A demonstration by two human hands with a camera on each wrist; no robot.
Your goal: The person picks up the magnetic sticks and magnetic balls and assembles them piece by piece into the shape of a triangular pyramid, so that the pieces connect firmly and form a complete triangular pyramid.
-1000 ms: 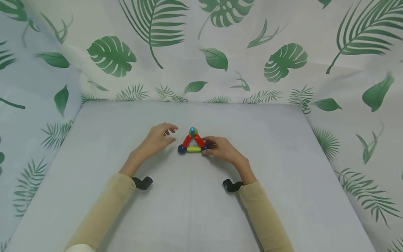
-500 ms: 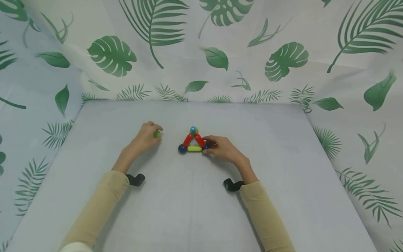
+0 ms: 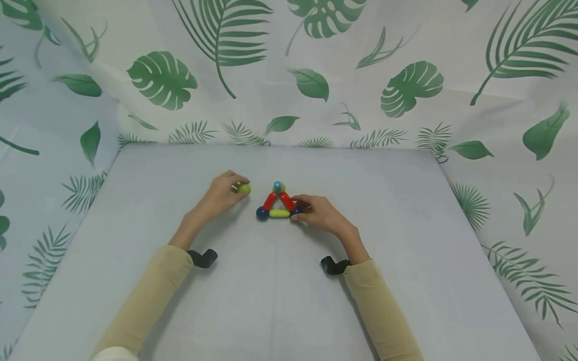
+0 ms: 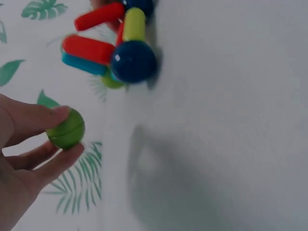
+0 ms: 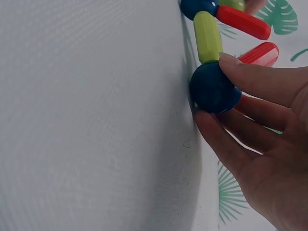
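Observation:
My left hand (image 3: 223, 193) pinches a green ball (image 4: 67, 128) between thumb and fingertips, held above the table just left of a magnetic stick-and-ball toy. Two dark blue balls (image 4: 134, 61) form the toy's near corners, joined by a yellow-green rod (image 3: 280, 213). From these corners red rods (image 3: 269, 201) rise at a slant. A blue rod (image 4: 83, 63) and a second green ball (image 4: 112, 80) make up its far corner. My right hand (image 3: 318, 213) grips the right dark blue ball (image 5: 214, 87) with its thumb and fingers, partly covering it in the head view.
The toy stands on a pale grey tabletop (image 3: 275, 291). Behind and beside it hangs a white cloth with green leaf prints (image 3: 311, 84). Black wrist devices (image 3: 203, 258) stick out from both sleeves.
My left hand first drew away leftward, then came back toward the toy. The green ball in its fingers was not visible one second ago. My right hand stays in place.

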